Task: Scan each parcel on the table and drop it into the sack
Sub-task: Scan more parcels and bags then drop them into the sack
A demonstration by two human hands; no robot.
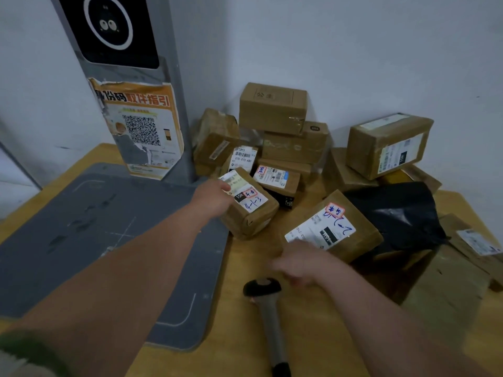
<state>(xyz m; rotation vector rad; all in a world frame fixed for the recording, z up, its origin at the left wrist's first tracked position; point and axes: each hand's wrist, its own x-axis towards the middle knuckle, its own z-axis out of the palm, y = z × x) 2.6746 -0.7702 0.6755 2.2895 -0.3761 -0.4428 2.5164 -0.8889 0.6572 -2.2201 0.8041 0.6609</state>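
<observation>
Head view: left hand [211, 197] grips small brown taped parcel [249, 206] at grey pad's [95, 240] edge; blurred right hand [295, 263], grip unclear, hovers above black-headed scanner [268, 319] on bare wood.

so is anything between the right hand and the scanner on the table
Nothing visible: the right hand is just above and right of the handheld scanner, bare tabletop around it. Motion blur hides whether it touches.

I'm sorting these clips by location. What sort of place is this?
Probably a parcel pickup or courier station: labelled cardboard parcels piled in a corner, a handheld barcode scanner on the wooden table, and a kiosk post with a QR-code poster.
</observation>
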